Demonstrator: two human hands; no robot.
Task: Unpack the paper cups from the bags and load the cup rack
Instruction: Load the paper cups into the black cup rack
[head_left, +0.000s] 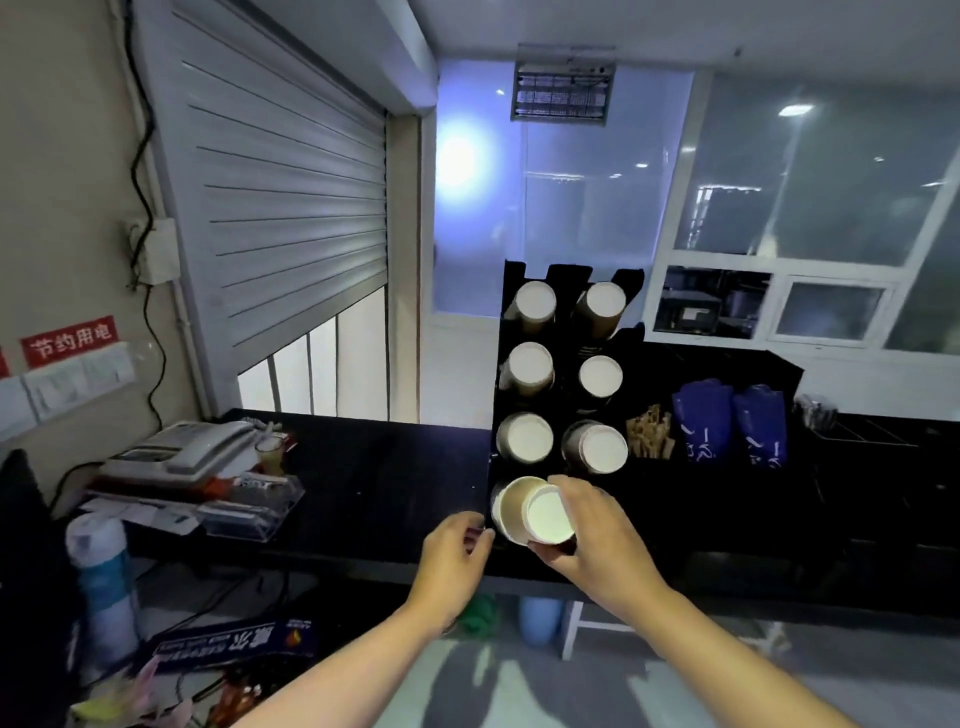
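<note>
The biggest things are far back: a grey metal roller shutter (291, 208) pulled part way down on the left, and tall glass windows (810, 171) on the right. Below them runs a long black counter (374, 467), low enough that everything on it is easy to reach. On the counter stands a tall black cup rack (567, 343) with round holes in two lines going up. Six of the holes hold stacks of brown paper cups (530, 364). They lie on their sides with white round ends facing out, so a cup can be pulled out fast. Near the rack on the right stand two dark blue bags (702, 415), with a bunch of thin brown sticks (649, 434) between them and the rack. At the left end of the counter a white desk phone (197, 447) rests on a pile of papers. The right hand (597, 535) has its fingers and thumb curled round a small brown paper cup (548, 514). It holds the cup tilted at the bottom left hole, where a wider brown cup (508, 506) sits. The cup seems meant to go in there, so the job looks nearly done. The left hand (452, 561) is curled at the rack's bottom left corner, a good place to steady the rack. That spot is dark, so I cannot tell if it grips the rack or only touches it.
</note>
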